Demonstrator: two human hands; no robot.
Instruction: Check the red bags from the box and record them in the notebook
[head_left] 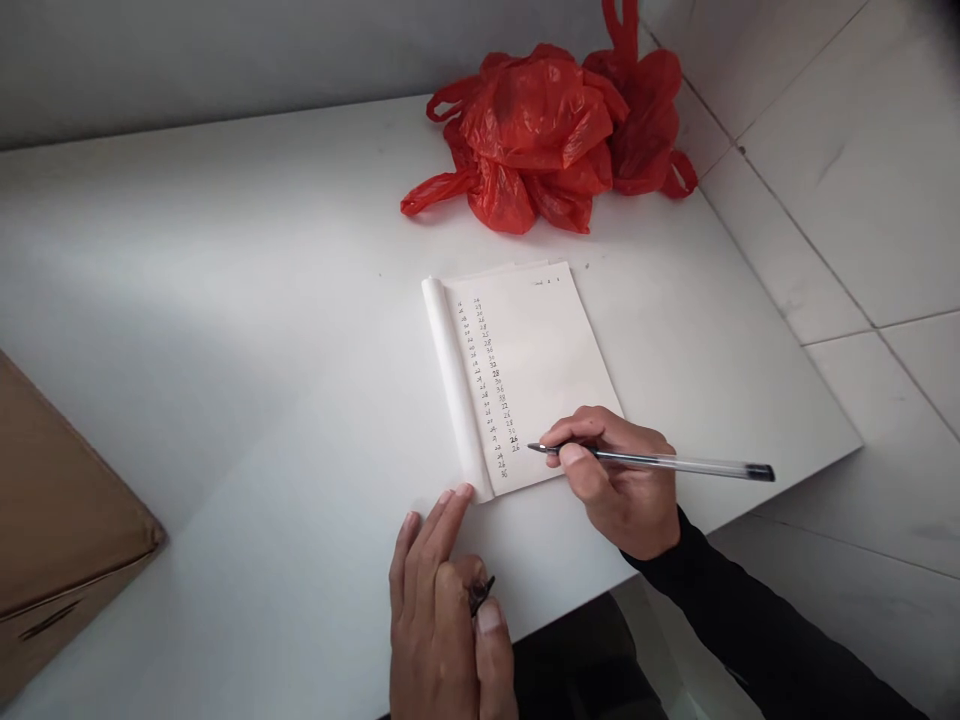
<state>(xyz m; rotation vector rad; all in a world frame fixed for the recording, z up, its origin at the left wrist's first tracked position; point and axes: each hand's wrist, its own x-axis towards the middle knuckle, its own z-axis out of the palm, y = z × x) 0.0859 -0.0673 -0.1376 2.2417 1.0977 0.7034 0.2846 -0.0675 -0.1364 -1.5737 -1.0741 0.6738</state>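
Note:
A white notepad [555,350] lies on the table, its turned pages rolled back along the left edge. Two columns of handwritten numbers run down the left part of the page. My right hand [634,490] grips a black pen with a clear barrel [675,462], its tip just right of the lowest number in the second column. The side of that hand rests on the pad's lower right corner. My left hand [442,620] touches the pad's lower left corner with a fingertip. Between its thumb and index finger is a small black object [481,596], mostly hidden.
Several crumpled red plastic bags [540,120] lie at the back of the white table [262,300]. A brown cardboard box [67,500] stands at the left. White wall tiles [847,150] border the right side, and the table's front edge runs below my right wrist.

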